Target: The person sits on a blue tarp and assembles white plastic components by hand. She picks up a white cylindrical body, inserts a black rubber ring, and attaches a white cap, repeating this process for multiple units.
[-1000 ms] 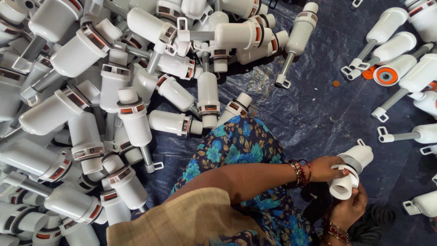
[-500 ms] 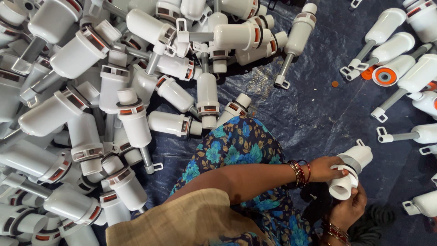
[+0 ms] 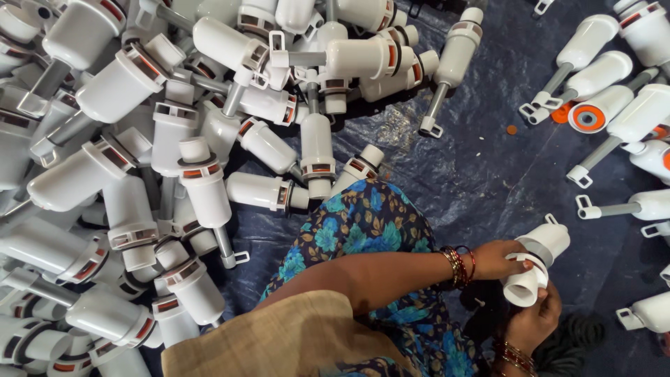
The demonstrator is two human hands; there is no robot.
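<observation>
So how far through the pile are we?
Likely done: the spaced-out white units on the right. In hand: one white unit, gripped by the left hand and right hand. Left: the tangled heap, clearly the larger share.

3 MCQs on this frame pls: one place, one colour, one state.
1. Where is the big heap of white plastic parts?
A. left of the person
B. on a shelf
C. in a box

2. What colour is the ground sheet?
A. yellow
B. dark blue
C. red

3. How is the white part held?
A. by no hand
B. by both hands
C. by a clamp

Key: 1 A, the heap fills the left side; 2 B, dark blue shows between parts; 3 B, left hand grips it above, right hand below.
</observation>
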